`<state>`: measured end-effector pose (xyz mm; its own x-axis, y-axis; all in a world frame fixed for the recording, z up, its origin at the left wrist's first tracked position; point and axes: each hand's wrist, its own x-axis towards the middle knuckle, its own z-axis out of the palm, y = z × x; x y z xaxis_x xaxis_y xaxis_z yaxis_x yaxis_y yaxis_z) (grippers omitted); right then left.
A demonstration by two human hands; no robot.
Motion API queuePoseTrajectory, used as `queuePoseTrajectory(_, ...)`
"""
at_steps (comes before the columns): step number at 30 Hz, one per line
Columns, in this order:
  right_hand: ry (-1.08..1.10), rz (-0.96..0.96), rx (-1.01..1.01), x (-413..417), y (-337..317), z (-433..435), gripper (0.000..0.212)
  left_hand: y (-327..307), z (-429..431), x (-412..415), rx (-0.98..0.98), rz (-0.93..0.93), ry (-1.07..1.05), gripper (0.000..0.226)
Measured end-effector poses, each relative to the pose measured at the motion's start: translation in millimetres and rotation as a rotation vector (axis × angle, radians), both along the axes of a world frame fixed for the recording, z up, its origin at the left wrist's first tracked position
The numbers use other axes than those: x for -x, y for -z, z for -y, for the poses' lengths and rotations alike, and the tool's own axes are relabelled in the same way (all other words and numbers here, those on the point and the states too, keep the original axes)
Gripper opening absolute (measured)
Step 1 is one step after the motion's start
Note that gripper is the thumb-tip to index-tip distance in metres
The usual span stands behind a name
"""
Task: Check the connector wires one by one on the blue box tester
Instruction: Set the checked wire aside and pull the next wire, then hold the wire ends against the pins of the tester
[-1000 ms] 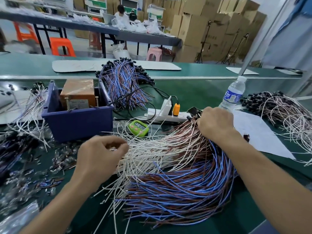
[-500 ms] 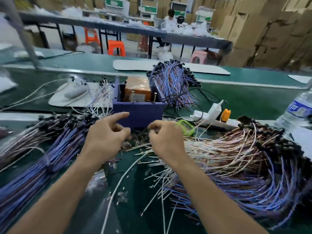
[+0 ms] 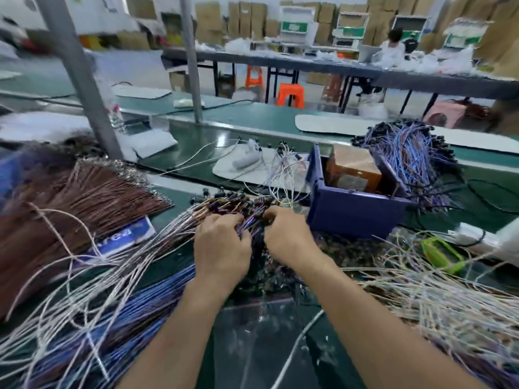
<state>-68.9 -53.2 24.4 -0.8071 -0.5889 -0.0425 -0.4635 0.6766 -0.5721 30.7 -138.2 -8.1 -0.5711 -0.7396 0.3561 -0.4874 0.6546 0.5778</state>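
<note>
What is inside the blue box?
An orange-brown block with a pale label stands inside the blue box. The front wall hides its lower part and the box floor, so anything else inside cannot be seen.

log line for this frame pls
phase: wire pick | left hand: grips connector wires | right hand: grips same | blue box tester: untouched
</note>
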Motion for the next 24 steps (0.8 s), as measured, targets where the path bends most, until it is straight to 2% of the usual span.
queuePoseTrajectory(2, -0.029, -0.031, -0.039, 3, 1, 5, 0.036, 4, 1, 1, 0.025, 0.001, 0.009, 0.028)
queuePoseTrajectory(4, -0.093, -0.192, -0.136, 4, 2, 7, 0.038, 4, 3, 1, 0.022, -0.014, 0.005, 0.026)
queuePoseTrajectory(7, -0.137, -0.381, -0.176, 0, 1, 6, 0.028, 5, 5, 1, -0.004, -0.019, 0.002, 0.027)
queuePoseTrajectory(12, -0.170, -0.382, -0.199, -3, -6, 1, 0.023, -3, 1, -1, 0.050, -0.028, 0.038, 0.026)
queuePoseTrajectory(15, -0.102, -0.412, -0.064, -6, -16, -13, 0.018, -12, -7, -6, 0.207, -0.081, 0.115, 0.024)
queuePoseTrajectory(18, 0.043, -0.387, 0.236, -7, -26, -46, 0.014, -22, -13, -11, 0.205, -0.187, 0.182, 0.021)
queuePoseTrajectory(20, 0.181, -0.176, 0.553, -6, -33, -75, 0.019, -26, -14, -13, 0.183, -0.216, 0.240, 0.019)
queuePoseTrajectory(21, 0.258, 0.042, 0.814, -6, -36, -88, 0.024, -28, -15, -15, 0.172, -0.226, 0.269, 0.018)
queuePoseTrajectory(22, 0.300, 0.344, 1.102, -8, -40, -98, 0.025, -30, -16, -16, 0.147, -0.236, 0.306, 0.017)
queuePoseTrajectory(23, 0.321, 0.636, 1.319, -9, -42, -105, 0.023, -32, -19, -17, 0.115, -0.243, 0.358, 0.017)
queuePoseTrajectory(24, 0.336, 0.837, 1.432, -10, -42, -110, 0.023, -33, -23, -16, 0.092, -0.246, 0.418, 0.017)
